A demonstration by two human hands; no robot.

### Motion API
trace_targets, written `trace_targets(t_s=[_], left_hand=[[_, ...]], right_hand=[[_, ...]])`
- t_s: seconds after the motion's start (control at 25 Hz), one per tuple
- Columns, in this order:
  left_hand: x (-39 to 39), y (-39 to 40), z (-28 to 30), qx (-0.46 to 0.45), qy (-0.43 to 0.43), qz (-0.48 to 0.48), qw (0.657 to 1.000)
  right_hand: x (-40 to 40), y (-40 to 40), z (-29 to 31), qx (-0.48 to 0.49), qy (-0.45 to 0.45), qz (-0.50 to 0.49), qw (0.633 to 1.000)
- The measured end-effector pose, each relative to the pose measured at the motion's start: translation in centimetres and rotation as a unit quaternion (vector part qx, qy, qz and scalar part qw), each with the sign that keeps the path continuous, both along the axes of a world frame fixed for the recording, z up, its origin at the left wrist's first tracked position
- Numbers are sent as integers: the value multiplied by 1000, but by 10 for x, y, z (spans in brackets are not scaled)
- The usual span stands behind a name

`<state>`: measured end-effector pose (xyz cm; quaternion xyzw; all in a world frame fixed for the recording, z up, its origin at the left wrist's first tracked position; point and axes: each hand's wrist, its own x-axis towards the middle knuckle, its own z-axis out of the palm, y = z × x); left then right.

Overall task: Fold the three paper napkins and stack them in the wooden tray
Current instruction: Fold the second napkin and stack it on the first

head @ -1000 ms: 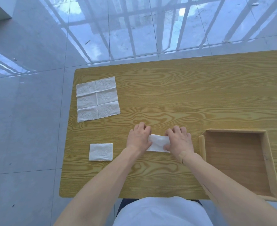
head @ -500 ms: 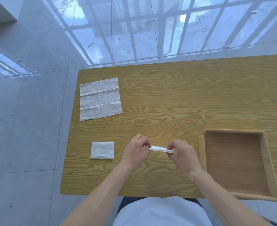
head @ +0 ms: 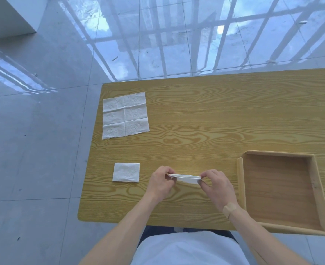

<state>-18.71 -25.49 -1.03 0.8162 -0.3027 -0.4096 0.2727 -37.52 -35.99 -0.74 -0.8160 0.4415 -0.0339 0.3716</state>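
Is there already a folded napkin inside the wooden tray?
No, the square wooden tray shows only its bare wooden floor, with no napkin in it.

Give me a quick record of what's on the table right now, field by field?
left hand: pinches left end of held napkin
right hand: pinches its right end
held napkin: folded, lifted between both hands
folded napkin: lies flat, left of the hands
open napkin: unfolded, at far left of table
tray: at right, holds no napkins
table: wood grain
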Motion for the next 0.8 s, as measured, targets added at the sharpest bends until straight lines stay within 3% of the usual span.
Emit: trace_targets(t_s=[0.44,0.8], left_hand=[[77,70,5,-43,123,134,982],[160,126,-11,-33,123,149,981]], right_hand=[[79,49,0,248,-76,-154,953],[165,101,-15,284,-82,-197,935]])
